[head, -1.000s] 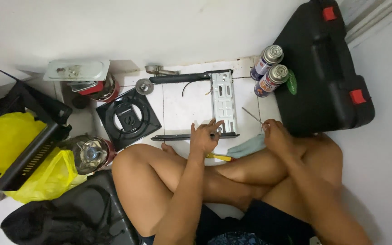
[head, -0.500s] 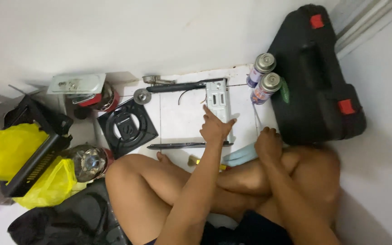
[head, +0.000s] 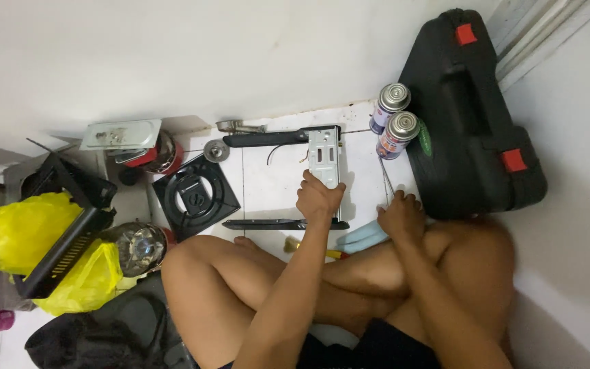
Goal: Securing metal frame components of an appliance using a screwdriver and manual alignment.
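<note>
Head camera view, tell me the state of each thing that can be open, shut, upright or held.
Black case: shut, red latches down.
Two spray cans: upright, apart from both hands.
Metal bracket: flat on the tiles, left hand gripping it.
Right hand: closed on a thin rod.

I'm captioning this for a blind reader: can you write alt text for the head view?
Seated cross-legged on a tiled floor, a person grips a grey metal bracket with the left hand; the right hand rests beside two spray cans and a black case.
</note>
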